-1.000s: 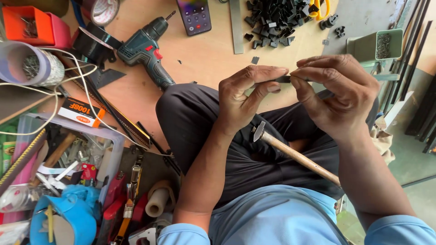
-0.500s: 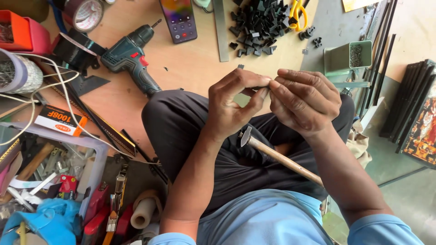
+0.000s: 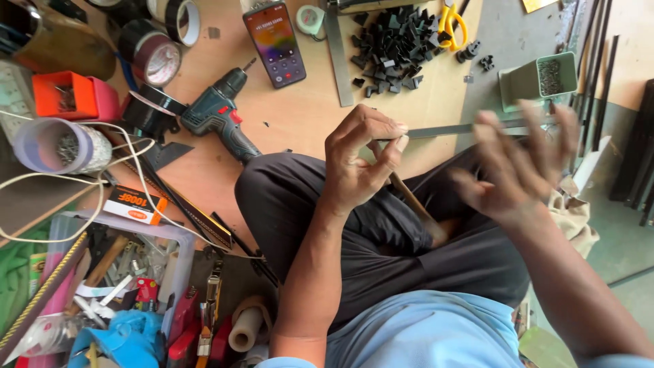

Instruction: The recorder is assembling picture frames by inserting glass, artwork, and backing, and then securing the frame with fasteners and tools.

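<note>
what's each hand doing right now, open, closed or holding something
Left hand: closed, fingertips pinching the end of a long thin grey metal strip.
Right hand: open, fingers spread, blurred by motion, holding nothing visible.

We're in a small workshop, worker seated cross-legged on the wooden floor [image 3: 306, 116]. Tools everywhere: a cordless drill [image 3: 219, 116] just left of the knee, tape rolls [image 3: 163, 41] at far left, a heap of black plastic fittings [image 3: 395, 41] far ahead, a green tin of screws [image 3: 545, 78] at right, and an open toolbox [image 3: 122, 286] crammed with hand tools, near left.
</note>
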